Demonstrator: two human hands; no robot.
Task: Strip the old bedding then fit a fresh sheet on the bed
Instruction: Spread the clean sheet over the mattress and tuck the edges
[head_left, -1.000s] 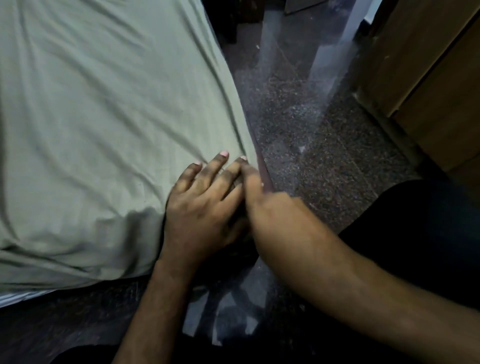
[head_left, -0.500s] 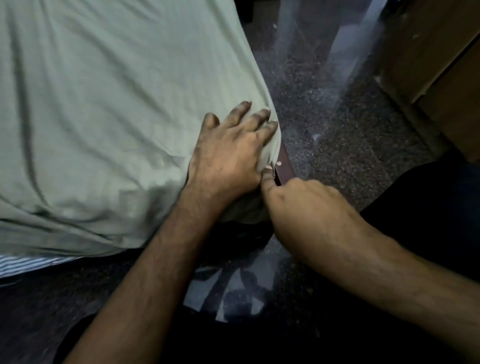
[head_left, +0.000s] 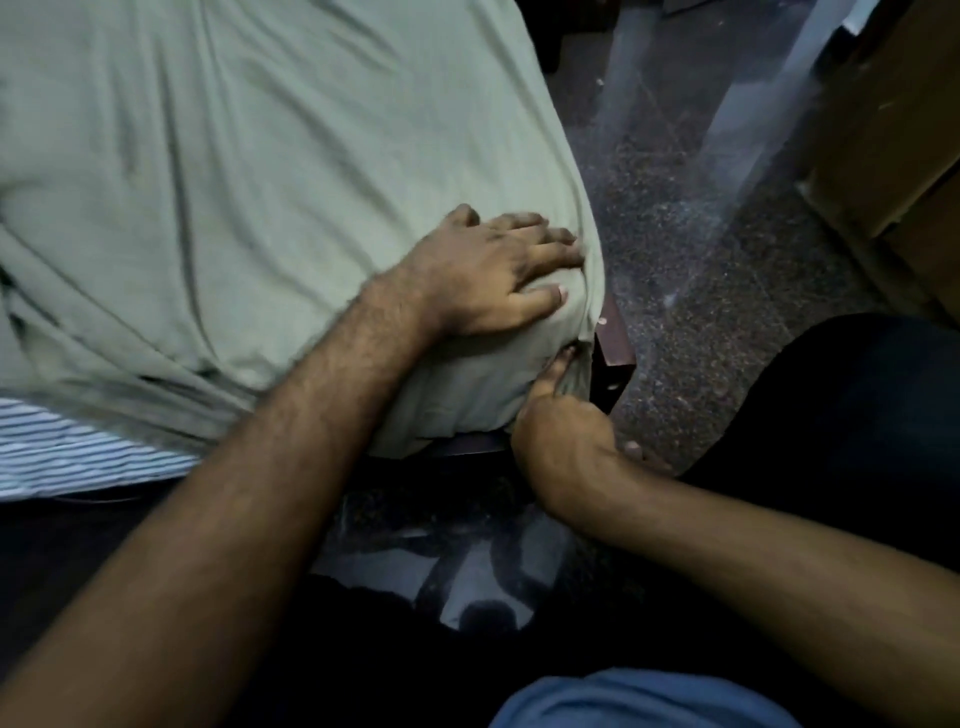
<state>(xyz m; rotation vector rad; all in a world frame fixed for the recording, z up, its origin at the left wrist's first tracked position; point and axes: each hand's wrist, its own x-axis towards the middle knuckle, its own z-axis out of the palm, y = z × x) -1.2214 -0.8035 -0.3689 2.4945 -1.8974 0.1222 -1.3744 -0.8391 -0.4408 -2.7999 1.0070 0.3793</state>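
Note:
A pale green sheet (head_left: 249, 171) covers the mattress and wraps over its near right corner. My left hand (head_left: 493, 270) lies flat on top of that corner, fingers spread and pressing the cloth down. Just below it, my right hand (head_left: 561, 431) is at the corner's side face, its index finger pushing the green cloth in beside the dark wooden bed frame (head_left: 613, 348); its other fingers are curled under. A blue-and-white striped mattress (head_left: 67, 452) shows bare under the sheet's lower edge at the left.
Dark speckled stone floor (head_left: 701, 270) runs along the bed's right side. A wooden cabinet (head_left: 893, 119) stands at the upper right. My dark trouser leg (head_left: 841, 415) is beside the bed corner, at the right.
My left hand slid up from the corner's side onto the top of the mattress. My right hand stayed low at the corner, and the bed frame's corner came into view.

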